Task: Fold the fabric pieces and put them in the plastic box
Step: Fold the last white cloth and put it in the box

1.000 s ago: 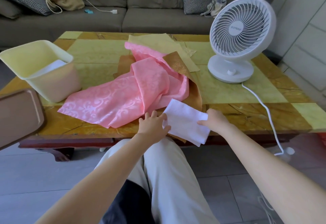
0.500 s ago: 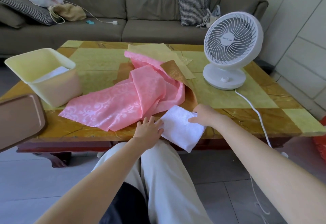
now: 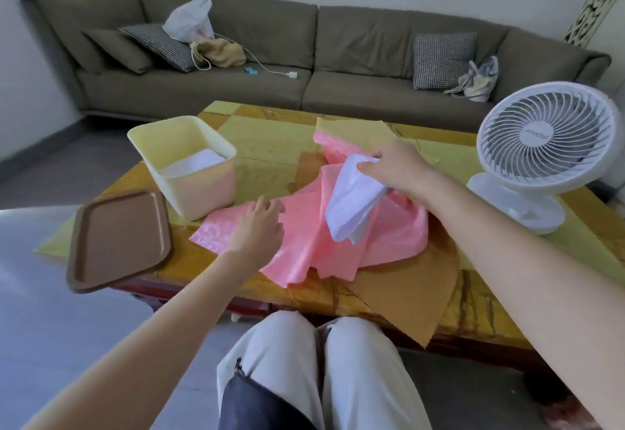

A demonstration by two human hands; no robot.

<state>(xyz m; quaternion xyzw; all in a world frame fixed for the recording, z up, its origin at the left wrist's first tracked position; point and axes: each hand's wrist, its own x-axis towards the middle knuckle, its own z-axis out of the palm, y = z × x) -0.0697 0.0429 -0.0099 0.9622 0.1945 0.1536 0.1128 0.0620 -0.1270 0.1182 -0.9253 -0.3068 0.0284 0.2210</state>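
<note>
My right hand (image 3: 395, 172) pinches the folded white fabric (image 3: 351, 206) at its top; it hangs below my fingers over the pink fabric (image 3: 304, 257). My left hand (image 3: 257, 226) rests there, fingers relaxed. The plastic box (image 3: 203, 192) stands further left.

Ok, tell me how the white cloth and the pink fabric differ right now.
The white cloth is folded small; the pink fabric lies unfolded, rumpled and far larger. The white cloth hangs off the table, gripped by the right hand; the pink fabric rests on the table under the left hand. Both are outside the plastic box.
</note>
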